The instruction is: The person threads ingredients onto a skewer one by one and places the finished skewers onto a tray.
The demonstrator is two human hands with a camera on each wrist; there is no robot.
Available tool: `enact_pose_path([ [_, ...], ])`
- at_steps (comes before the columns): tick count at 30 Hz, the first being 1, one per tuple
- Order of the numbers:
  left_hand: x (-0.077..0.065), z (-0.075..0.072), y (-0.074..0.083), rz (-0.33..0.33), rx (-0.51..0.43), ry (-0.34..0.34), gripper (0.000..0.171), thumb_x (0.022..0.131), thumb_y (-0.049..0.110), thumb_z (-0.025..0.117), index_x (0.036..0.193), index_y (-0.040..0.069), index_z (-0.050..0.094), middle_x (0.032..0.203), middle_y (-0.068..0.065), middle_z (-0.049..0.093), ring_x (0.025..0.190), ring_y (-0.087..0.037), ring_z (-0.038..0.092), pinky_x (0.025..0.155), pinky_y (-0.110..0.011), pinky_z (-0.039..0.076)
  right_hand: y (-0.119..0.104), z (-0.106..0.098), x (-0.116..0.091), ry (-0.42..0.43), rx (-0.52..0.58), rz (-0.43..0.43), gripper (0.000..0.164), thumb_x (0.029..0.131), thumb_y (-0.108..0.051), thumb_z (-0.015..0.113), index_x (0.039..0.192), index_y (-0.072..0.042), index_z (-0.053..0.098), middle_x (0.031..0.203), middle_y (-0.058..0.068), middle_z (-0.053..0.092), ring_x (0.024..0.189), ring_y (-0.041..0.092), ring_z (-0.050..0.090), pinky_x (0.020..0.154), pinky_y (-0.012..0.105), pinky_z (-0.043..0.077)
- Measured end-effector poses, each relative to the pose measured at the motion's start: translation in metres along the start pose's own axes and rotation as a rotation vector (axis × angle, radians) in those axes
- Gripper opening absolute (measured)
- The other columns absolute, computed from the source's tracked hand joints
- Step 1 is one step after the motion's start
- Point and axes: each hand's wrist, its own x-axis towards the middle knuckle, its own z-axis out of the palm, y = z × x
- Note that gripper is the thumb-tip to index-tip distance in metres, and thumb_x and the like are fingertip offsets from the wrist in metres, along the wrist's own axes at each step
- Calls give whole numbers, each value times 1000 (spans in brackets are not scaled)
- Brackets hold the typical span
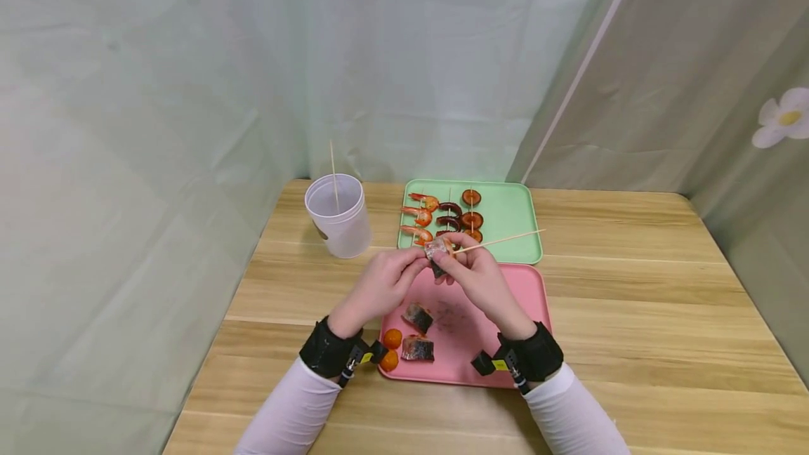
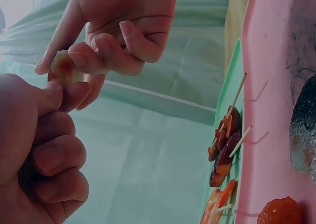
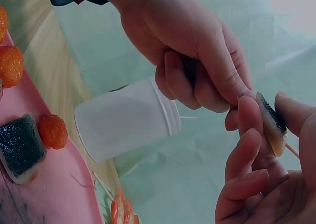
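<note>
Nearest, two white sleeves (image 1: 293, 402) were seen, each ended by a black wrist strap (image 1: 534, 353) carrying a small camera. Beyond them, a pink rectangular tray (image 1: 458, 365) with dark smudges was set on a light wood-grained tabletop (image 1: 632, 286). Three glossy orange balls (image 3: 10, 66) were grouped near its left edge, one shown only partly in the right wrist view. Just beside them lay two dark-skinned fish chunks (image 1: 418, 349), placed one behind the other and apart.

Above the tray's far part, a silver-and-black-skinned piece of fish (image 3: 271, 119) was held between both hands. Its edge was pinched by the grip of the left hand (image 1: 382, 283), thumb against forefinger, the other fingers curled in. Its skin was pressed by the thumb of the right hand (image 1: 483, 283), whose grip was closed round it with fingers behind. A thin wooden skewer (image 1: 499, 241) was pointed out to the right from the right hand; whether the fish was pierced cannot be told.

Farther off, a pale green tray (image 1: 505, 223) was laden with skewered orange shrimp (image 1: 417, 215), dark curled pieces (image 1: 450, 208) and round brown slices (image 1: 471, 219). To its left was stood a white plastic bucket (image 1: 350, 234), with a single wooden stick (image 1: 333, 167) leaned inside. Behind everything, a pale cloth backdrop (image 1: 411, 76) was hung.
</note>
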Motion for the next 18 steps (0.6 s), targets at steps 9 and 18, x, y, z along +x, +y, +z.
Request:
enact_pose_path([
  [9, 0, -3, 0, 14, 28, 23, 9, 107, 7, 66, 98, 9, 68, 75, 3, 52, 63, -10, 46, 58, -27, 39, 0, -1, 1, -53, 24, -15, 48, 108, -19, 67, 150, -3, 51, 86, 10, 76, 85, 32, 73, 76, 31, 52],
  [18, -1, -7, -4, 6, 43, 45, 12, 107, 7, 65, 96, 10, 67, 76, 2, 57, 63, -10, 47, 59, -28, 40, 2, -7, -2, -162, -143, 36, 82, 101, -26, 79, 168, -22, 31, 99, 9, 75, 95, 32, 68, 83, 40, 54],
])
